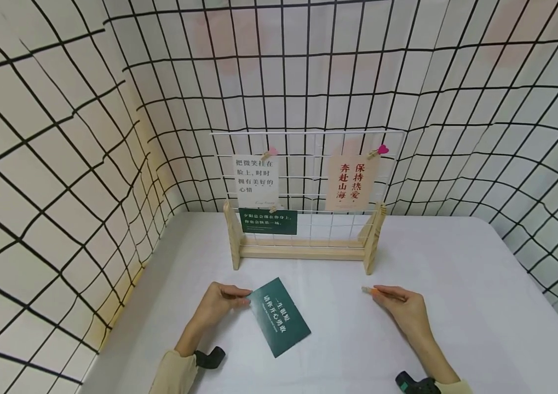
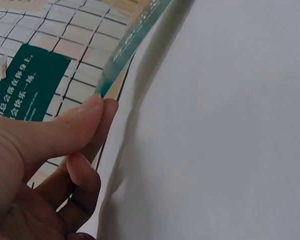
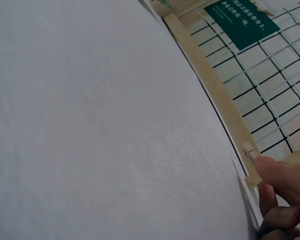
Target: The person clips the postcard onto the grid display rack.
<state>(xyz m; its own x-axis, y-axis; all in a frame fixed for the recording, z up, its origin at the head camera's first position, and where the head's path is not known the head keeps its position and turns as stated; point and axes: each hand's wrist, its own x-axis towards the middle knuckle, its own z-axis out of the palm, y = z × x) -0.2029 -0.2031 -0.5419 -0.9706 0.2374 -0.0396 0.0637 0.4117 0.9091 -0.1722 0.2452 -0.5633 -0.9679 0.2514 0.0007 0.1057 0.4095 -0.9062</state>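
My left hand (image 1: 220,305) pinches the upper left corner of a dark green card (image 1: 281,323) with white lettering, thumb on top in the left wrist view. To the right, my right hand (image 1: 403,307) holds a small wooden clothespin (image 1: 368,290) between thumb and fingertips, with a bit of orange showing at the grip. Both hands are in front of a white wire grid rack (image 1: 308,189) on a wooden stand (image 1: 303,251). A white card (image 1: 257,183), a pale pink card (image 1: 351,183) and another green card (image 1: 269,221) hang on it from clothespins.
The rack stands towards the back of the white table (image 1: 456,262). A black wire mesh (image 1: 308,54) rises behind it, and more mesh (image 1: 37,191) lines the left side. Each wrist wears a black camera mount (image 1: 210,358).
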